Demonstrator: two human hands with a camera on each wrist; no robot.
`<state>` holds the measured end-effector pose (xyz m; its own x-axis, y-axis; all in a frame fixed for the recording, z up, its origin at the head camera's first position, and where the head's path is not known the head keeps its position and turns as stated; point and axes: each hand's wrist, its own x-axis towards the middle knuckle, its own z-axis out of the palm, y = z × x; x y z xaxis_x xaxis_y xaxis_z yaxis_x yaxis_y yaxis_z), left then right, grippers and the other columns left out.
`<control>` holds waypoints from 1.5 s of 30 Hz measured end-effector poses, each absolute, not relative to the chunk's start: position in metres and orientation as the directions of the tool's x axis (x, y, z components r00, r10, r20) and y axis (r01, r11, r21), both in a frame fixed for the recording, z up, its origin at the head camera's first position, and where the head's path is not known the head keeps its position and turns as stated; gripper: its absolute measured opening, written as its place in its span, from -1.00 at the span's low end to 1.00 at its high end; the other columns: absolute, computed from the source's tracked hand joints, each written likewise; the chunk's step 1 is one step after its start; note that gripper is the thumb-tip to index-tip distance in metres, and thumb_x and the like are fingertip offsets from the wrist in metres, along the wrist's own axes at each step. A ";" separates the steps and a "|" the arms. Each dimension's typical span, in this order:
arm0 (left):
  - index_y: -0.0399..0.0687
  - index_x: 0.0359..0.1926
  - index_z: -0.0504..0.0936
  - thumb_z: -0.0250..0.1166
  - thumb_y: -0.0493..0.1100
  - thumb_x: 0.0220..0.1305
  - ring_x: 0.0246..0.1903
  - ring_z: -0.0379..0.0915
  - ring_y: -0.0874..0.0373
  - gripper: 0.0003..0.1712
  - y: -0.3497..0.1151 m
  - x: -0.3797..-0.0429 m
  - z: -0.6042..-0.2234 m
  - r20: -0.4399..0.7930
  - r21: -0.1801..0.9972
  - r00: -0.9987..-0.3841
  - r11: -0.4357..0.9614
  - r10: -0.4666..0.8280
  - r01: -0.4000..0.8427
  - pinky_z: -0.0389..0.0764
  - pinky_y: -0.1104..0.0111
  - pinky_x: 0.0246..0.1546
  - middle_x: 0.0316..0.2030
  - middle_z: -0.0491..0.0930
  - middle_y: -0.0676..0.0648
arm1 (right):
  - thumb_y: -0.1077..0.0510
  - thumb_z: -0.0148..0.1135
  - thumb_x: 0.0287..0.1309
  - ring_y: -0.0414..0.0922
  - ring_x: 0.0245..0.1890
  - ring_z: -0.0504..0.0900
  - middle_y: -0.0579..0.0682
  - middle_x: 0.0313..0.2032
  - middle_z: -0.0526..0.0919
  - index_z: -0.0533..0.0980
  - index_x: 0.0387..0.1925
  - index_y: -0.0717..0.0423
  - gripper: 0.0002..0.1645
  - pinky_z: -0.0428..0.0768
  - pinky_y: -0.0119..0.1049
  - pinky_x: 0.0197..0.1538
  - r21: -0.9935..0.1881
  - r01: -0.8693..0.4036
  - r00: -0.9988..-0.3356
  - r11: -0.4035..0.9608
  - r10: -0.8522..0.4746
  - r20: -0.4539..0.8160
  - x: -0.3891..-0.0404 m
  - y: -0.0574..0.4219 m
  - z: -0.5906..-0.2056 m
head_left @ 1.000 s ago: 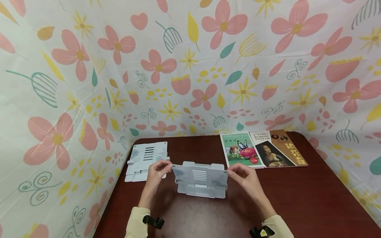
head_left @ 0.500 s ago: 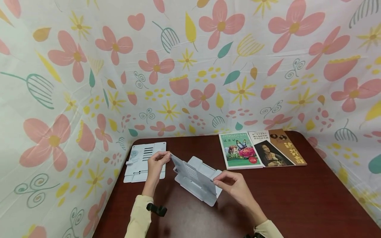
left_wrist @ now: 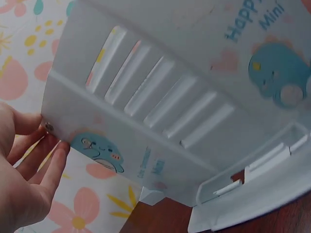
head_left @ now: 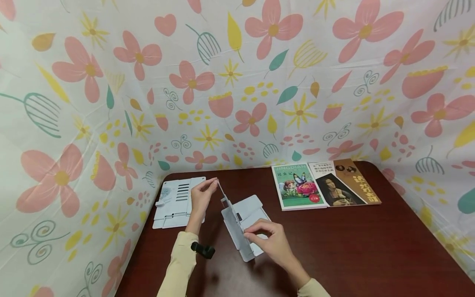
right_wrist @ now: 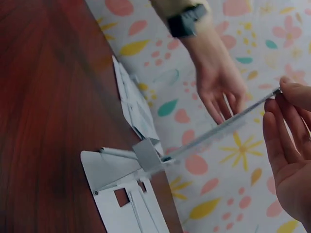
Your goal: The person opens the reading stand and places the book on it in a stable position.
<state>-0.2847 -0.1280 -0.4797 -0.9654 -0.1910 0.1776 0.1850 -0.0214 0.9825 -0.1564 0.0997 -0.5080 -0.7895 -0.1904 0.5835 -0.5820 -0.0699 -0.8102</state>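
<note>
Both hands hold a pale blue-grey book stand (head_left: 233,229) by the upper corners of its raised panel. In the head view the panel stands nearly edge-on over the flat base. My left hand (head_left: 202,196) pinches the far corner, and my right hand (head_left: 271,239) pinches the near one between thumb and fingers. Slots, a blue cartoon dinosaur and "Happy Mini" lettering show on the panel (left_wrist: 160,97) in the left wrist view. Seen from the right wrist, the base (right_wrist: 131,208) lies low near the tabletop and the panel rises as a thin edge.
A second, flat-folded stand (head_left: 174,210) lies at the table's left, just beyond my left forearm. Two books, a green one (head_left: 299,189) and a brown and white one (head_left: 341,194), lie at the back right. Floral cloth (head_left: 222,103) hangs behind the dark red table (head_left: 334,247).
The stand has turned clockwise as seen from above, from facing me to nearly edge-on. My left hand has moved slightly away, my right hand leftward and nearer, both keeping their grip.
</note>
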 end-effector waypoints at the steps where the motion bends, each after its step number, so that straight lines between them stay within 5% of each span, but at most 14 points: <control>1: -0.28 0.05 0.73 0.40 -0.16 0.33 -0.18 0.69 0.38 -0.65 -0.126 -0.285 -0.479 0.183 0.983 -0.965 0.006 -0.186 0.185 0.68 0.49 -0.05 0.01 0.74 -0.21 | 0.44 0.43 0.08 -0.30 -0.37 0.69 0.06 -0.40 0.75 0.73 -0.32 0.22 -0.86 0.72 -0.35 -0.29 -0.800 -0.596 -0.780 -0.074 -0.184 0.598 -0.156 0.095 -0.508; 6: -0.15 0.14 0.71 0.41 -0.09 0.32 -0.01 0.68 0.21 -0.59 -0.117 -0.285 -0.477 0.204 0.977 -0.971 0.087 -0.127 0.194 0.65 0.52 -0.03 0.08 0.72 -0.17 | 0.37 0.47 0.09 -0.24 -0.36 0.69 0.01 -0.40 0.74 0.72 -0.33 0.19 -0.90 0.70 -0.41 -0.28 -0.732 -0.680 -0.719 -0.035 -0.165 0.675 -0.157 0.072 -0.506; 11: -0.24 0.28 0.57 0.34 -0.14 0.38 0.21 0.56 -0.09 -0.49 -0.111 -0.285 -0.475 0.204 0.976 -0.979 0.089 -0.024 0.201 0.61 0.51 0.04 0.22 0.60 -0.23 | 0.36 0.49 0.07 -0.17 -0.37 0.70 -0.01 -0.39 0.73 0.72 -0.32 0.07 -0.83 0.70 -0.41 -0.29 -0.691 -0.722 -0.684 0.006 -0.152 0.713 -0.159 0.057 -0.504; 17: -0.31 0.33 0.50 0.26 -0.22 0.43 0.27 0.50 -0.17 -0.49 -0.108 -0.270 -0.457 0.194 0.970 -0.980 0.141 0.035 0.197 0.59 0.23 0.21 0.28 0.53 -0.31 | 0.35 0.47 0.10 -0.20 -0.32 0.70 0.02 -0.35 0.74 0.71 -0.29 0.04 -0.82 0.70 -0.42 -0.27 -0.702 -0.712 -0.693 0.012 -0.171 0.700 -0.159 0.057 -0.506; 21: -0.35 0.39 0.41 0.23 -0.27 0.44 0.34 0.40 -0.21 -0.44 -0.108 -0.261 -0.452 0.194 0.969 -0.979 0.144 0.069 0.203 0.51 0.09 0.31 0.34 0.44 -0.36 | 0.34 0.43 0.15 -0.16 -0.25 0.72 0.07 -0.28 0.76 0.70 -0.23 0.09 -0.84 0.73 -0.29 -0.18 -0.746 -0.658 -0.749 0.100 -0.182 0.637 -0.167 0.076 -0.516; 29: -0.23 0.47 0.33 0.27 -0.24 0.41 0.42 0.30 -0.20 -0.34 -0.111 -0.257 -0.475 0.210 0.966 -0.971 0.131 0.110 0.224 0.39 0.00 0.39 0.42 0.35 -0.32 | 0.31 0.47 0.10 0.00 -0.19 0.64 0.04 -0.21 0.66 0.68 -0.18 0.14 -0.78 0.66 -0.15 -0.13 -0.716 -0.363 -0.932 0.597 -0.245 0.268 -0.201 0.135 -0.568; 39: -0.21 0.50 0.28 0.27 -0.21 0.42 0.44 0.27 -0.21 -0.31 -0.109 -0.238 -0.479 0.238 0.954 -0.960 0.152 0.148 0.260 0.34 -0.03 0.42 0.45 0.31 -0.32 | 0.39 0.38 0.10 -0.29 -0.45 0.44 -0.12 -0.47 0.52 0.64 -0.47 0.06 -0.81 0.48 -0.43 -0.37 -0.666 -0.360 -0.931 0.653 -0.302 0.208 -0.215 0.142 -0.592; 45: -0.25 0.52 0.22 0.26 -0.22 0.42 0.42 0.26 -0.29 -0.26 -0.107 -0.231 -0.479 0.245 0.944 -0.955 0.183 0.170 0.275 0.35 -0.04 0.40 0.45 0.28 -0.38 | 0.41 0.35 0.13 -0.30 -0.47 0.39 -0.10 -0.49 0.51 0.60 -0.49 0.08 -0.79 0.45 -0.43 -0.39 -0.668 -0.343 -0.938 0.660 -0.283 0.202 -0.218 0.138 -0.594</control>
<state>-0.2309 -0.1071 -0.4793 -0.9545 0.1698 0.2451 0.2750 0.1830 0.9439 -0.2183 0.1384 -0.5935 -0.9376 -0.2830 0.2020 -0.3432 0.6604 -0.6679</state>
